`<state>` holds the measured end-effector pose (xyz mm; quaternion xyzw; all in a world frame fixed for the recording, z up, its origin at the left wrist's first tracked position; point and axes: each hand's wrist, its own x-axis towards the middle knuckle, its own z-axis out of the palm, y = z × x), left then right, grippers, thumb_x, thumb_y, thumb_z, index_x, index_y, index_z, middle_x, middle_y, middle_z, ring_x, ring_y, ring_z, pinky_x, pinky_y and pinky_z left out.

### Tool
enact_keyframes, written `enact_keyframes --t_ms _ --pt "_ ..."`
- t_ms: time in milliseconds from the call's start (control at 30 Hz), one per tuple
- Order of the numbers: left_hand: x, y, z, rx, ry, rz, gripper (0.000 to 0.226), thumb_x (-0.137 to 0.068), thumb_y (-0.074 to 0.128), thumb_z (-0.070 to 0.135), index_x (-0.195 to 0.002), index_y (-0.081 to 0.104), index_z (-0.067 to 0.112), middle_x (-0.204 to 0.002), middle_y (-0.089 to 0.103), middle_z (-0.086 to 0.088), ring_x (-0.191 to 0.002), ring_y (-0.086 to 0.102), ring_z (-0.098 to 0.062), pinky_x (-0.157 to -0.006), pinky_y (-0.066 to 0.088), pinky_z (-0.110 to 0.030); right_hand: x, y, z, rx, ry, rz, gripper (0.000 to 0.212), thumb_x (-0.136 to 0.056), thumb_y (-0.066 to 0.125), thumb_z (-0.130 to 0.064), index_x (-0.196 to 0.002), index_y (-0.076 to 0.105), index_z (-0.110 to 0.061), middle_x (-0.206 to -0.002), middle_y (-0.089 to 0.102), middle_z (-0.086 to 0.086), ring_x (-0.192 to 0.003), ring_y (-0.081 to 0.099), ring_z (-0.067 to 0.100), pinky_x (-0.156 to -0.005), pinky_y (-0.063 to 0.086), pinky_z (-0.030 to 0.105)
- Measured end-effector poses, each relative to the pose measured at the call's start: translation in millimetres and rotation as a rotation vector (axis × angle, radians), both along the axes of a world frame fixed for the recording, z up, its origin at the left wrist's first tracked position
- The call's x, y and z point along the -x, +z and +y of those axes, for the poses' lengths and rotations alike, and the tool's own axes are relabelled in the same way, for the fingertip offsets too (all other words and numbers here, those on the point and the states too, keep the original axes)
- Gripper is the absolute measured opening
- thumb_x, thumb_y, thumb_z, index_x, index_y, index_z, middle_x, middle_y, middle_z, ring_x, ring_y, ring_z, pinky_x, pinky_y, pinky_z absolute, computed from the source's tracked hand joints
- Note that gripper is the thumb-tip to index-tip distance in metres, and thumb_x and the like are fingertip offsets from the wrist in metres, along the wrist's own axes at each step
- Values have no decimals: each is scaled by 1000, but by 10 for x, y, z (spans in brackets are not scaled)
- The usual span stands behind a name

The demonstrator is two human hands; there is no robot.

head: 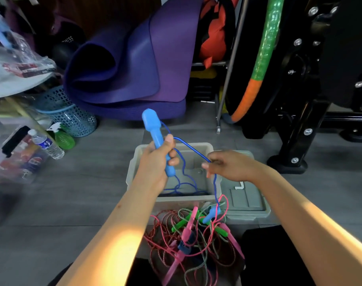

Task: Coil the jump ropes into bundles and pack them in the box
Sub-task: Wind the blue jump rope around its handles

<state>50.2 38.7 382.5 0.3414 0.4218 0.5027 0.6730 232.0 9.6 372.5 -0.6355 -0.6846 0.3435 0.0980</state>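
Dim room, warm glare on forearms, blurred, warped edges.

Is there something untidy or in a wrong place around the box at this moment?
Yes. The pink, green and red ropes lie tangled in one heap in front of the box, none coiled. The blue rope trails loosely into the box, its second handle still caught in the heap.

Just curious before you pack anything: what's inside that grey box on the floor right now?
Loops of the blue rope hang into the grey box and lie on its floor. The left hand and its blue handle cover part of the inside, so that corner is hidden.
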Motion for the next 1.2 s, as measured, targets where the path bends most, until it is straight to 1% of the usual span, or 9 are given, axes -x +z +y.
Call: enact_keyframes --t_ms 133,333,500,600,733,867,933,1100,1200 --pt "97 9 65 52 109 -119 19 -98 48 11 -79 47 13 -71 45 0 -51 39 -5 -39 30 -13 -99 -38 44 -1 -86 -44 17 -96 48 -30 -86 54 -18 -78 68 -10 -70 58 9 -68 42 22" --pt "125 3 62 42 100 170 14 -97 51 11 -105 59 19 -96 57 5 -60 45 -9 -40 34 -14 -38 200 -1 -766 -448 222 21 -96 47 -27 -93 64 -16 -73 62 1 -58 48 9 -61 38 30" --pt "-13 6 -68 -45 -175 243 23 -97 49 13 -118 56 20 -113 62 5 -57 53 -5 -42 33 -14 111 118 -38 -681 -199 -59 26 -94 43 -36 -97 60 -17 -70 55 -5 -68 54 23 -59 34 31" --pt "-80 -11 -137 -59 -303 287 15 -97 48 13 -107 59 17 -97 62 2 -60 55 -7 -42 34 -14 139 127 -38 -662 -163 -17 15 -95 50 -30 -96 56 -16 -64 49 -5 -61 48 20 -56 29 32" --pt "-114 -3 -138 -21 -171 204 14 -97 48 10 -84 51 13 -70 46 -1 -57 44 -9 -40 30 -14 87 110 -26 -547 -140 55 16 -91 55 -34 -84 48 -22 -61 50 -3 -58 46 17 -53 29 25" --pt "7 54 0 0 22 -89 18 -97 46 8 -81 47 15 -72 46 2 -57 42 -8 -38 29 -14 -26 12 -7 -75 4 -211 30 -97 44 -39 -80 55 -16 -75 58 -6 -77 53 15 -61 33 17" --pt "98 63 76 20 91 -74 17 -98 47 10 -82 48 16 -76 49 1 -60 41 -10 -38 30 -14 -87 -29 13 21 -30 -177 28 -98 40 -36 -82 55 -19 -77 61 -10 -79 54 13 -65 36 17" --pt "160 19 87 32 88 171 9 -97 52 16 -101 59 19 -99 58 3 -59 48 -8 -40 33 -15 -81 169 10 -542 -412 121 25 -98 41 -27 -77 52 -19 -55 45 -5 -55 43 10 -57 29 31" --pt "117 9 39 -2 14 212 19 -96 52 15 -113 58 22 -107 60 8 -53 52 -5 -42 35 -15 10 193 -32 -585 -332 73 19 -97 44 -28 -84 55 -19 -51 41 -6 -50 41 8 -55 28 33"
